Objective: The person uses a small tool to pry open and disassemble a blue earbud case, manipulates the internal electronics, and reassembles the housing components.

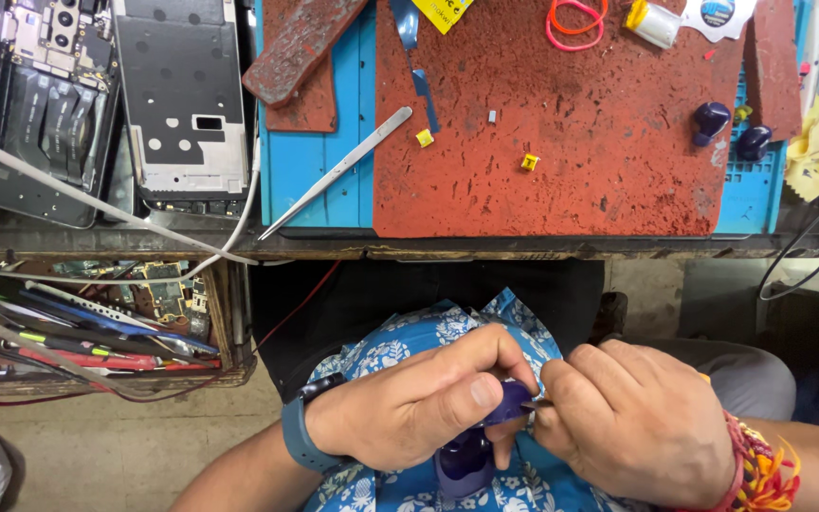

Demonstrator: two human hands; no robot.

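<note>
My left hand pinches a small dark blue earbud piece between thumb and fingers, low in the view over my lap. A dark blue rounded case sits under that hand, partly hidden. My right hand is closed around a thin metal tool whose tip touches the earbud piece. Both hands hover above my blue floral shirt, below the bench edge.
On the red work mat lie two dark blue earbuds, small yellow bits, metal tweezers and a pink rubber band. Opened phones sit at the left. An open drawer holds tools and circuit boards.
</note>
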